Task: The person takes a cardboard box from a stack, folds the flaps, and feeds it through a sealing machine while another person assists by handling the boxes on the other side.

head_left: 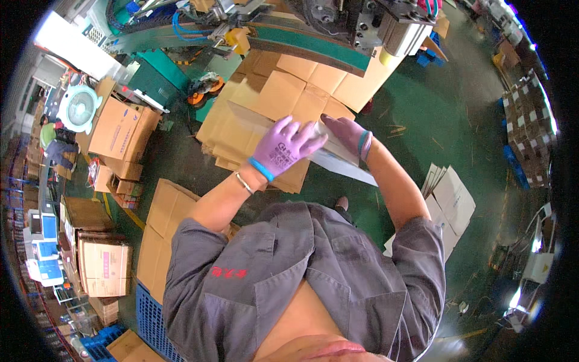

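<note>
My left hand (pixel 284 148), in a purple glove with a blue cuff, is over a thin white panel (pixel 345 164). Its fingers are stretched out and apart. To its right, my right hand (pixel 348 136), gloved alike, lies along the panel's far side with its fingers extended; whether its underside touches the panel is hard to see. The panel slants between and below both hands, somewhat blurred, and its left part (pixel 248 118) shows beyond my left hand. Beneath it lies a pile of flat brown cardboard (pixel 283 93).
A machine with a green conveyor belt (pixel 307 47) spans the far side. Flattened cartons (pixel 166 211) lie on a blue plastic pallet (pixel 151 320) at left. More white-grey sheets (pixel 449 205) lie on the floor at right. Stacked boxes (pixel 117 130) and a fan (pixel 79 108) stand far left, near another person (pixel 57 148).
</note>
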The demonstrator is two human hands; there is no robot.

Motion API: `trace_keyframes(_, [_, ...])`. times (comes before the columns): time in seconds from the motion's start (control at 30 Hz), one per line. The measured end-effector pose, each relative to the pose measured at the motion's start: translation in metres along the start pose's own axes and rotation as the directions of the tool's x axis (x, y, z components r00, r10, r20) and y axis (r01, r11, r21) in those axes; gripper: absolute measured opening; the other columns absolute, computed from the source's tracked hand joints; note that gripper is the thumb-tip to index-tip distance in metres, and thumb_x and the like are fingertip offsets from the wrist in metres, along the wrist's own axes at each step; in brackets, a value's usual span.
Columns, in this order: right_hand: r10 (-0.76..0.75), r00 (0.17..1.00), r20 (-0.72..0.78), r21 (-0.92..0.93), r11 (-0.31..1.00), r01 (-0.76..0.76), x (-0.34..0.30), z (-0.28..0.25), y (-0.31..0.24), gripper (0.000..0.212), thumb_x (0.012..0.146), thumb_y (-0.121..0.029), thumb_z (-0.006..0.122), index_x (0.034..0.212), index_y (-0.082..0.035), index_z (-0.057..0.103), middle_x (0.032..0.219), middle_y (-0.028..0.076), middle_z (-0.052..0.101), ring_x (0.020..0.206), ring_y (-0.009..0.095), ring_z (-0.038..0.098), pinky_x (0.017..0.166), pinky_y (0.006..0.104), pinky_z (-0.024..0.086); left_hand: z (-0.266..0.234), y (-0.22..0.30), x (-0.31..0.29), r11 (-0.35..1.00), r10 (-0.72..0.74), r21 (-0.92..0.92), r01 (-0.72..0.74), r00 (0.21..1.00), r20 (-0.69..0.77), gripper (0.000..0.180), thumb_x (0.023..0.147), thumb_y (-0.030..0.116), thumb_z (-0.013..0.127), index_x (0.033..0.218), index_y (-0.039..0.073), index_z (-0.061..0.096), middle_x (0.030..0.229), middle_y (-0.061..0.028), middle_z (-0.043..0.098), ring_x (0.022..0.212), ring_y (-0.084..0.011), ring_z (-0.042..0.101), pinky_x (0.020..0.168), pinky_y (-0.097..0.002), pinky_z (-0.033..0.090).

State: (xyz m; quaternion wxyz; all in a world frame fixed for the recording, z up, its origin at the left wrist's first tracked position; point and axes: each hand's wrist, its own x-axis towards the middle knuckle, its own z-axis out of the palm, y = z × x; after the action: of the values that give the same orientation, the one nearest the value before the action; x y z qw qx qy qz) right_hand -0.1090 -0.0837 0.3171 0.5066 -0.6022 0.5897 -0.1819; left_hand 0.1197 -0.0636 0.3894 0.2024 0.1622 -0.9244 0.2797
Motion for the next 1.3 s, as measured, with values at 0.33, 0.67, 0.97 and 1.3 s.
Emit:
trace_keyframes(0.33, [-0.291, 0.886, -0.361, -0.669, 0.742, -0.029, -0.179, -0.094, -0.008, 0.046, 0.084, -0.033, 0.062, 0.123, -0.01, 0.055, 0.101, 0.014, 0.063, 0.095, 0.031, 0.058, 0.084, 0.0397, 0.047, 0.026, -0.072, 0.038, 0.963, -0.261, -0.027, 0.269, 0.952, 0.161, 0.053, 0.079, 0.037, 0.062, 0.129, 0.024, 0.051, 0.081, -0.0002, 0.058, 0.077, -0.0201, 0.055, 0.066, -0.0366, 0.043])
trace_keyframes(0.67, [-0.78, 0.443, -0.442, -0.636, 0.62, 0.459, -0.156, -0.202, -0.006, 0.014, 0.076, -0.016, 0.07, 0.083, -0.004, 0.068, 0.076, 0.01, 0.064, 0.065, 0.021, 0.059, 0.059, 0.0302, 0.047, 0.045, -0.126, 0.119, 0.887, -0.444, -0.165, 0.431, 0.895, -0.049, 0.055, 0.064, 0.052, 0.071, 0.108, 0.02, 0.067, 0.121, -0.0047, 0.06, 0.111, -0.0299, 0.053, 0.086, -0.044, 0.039])
trace_keyframes(0.97, [0.103, 0.616, -0.781, 0.61, 0.332, 0.719, -0.067, -0.289, 0.009, 0.061, 0.095, -0.048, 0.037, 0.123, 0.003, 0.051, 0.102, 0.015, 0.063, 0.088, 0.022, 0.062, 0.077, 0.0317, 0.048, 0.072, -0.153, 0.102, 0.782, -0.494, -0.37, 0.502, 0.861, 0.123, 0.05, 0.078, 0.042, 0.068, 0.118, 0.014, 0.059, 0.128, -0.0121, 0.054, 0.117, -0.0331, 0.048, 0.103, -0.0468, 0.034])
trace_keyframes(1.3, [-0.581, 0.201, -0.788, -0.418, 0.745, 0.52, -0.048, -0.296, 0.04, 0.035, 0.08, 0.004, 0.058, 0.112, -0.009, 0.059, 0.124, 0.023, 0.055, 0.11, 0.032, 0.058, 0.09, 0.0368, 0.048, 0.07, -0.174, 0.087, 0.704, -0.521, -0.454, 0.545, 0.832, 0.191, 0.051, 0.082, 0.039, 0.062, 0.124, 0.012, 0.053, 0.131, -0.0125, 0.051, 0.12, -0.0321, 0.045, 0.106, -0.0457, 0.031])
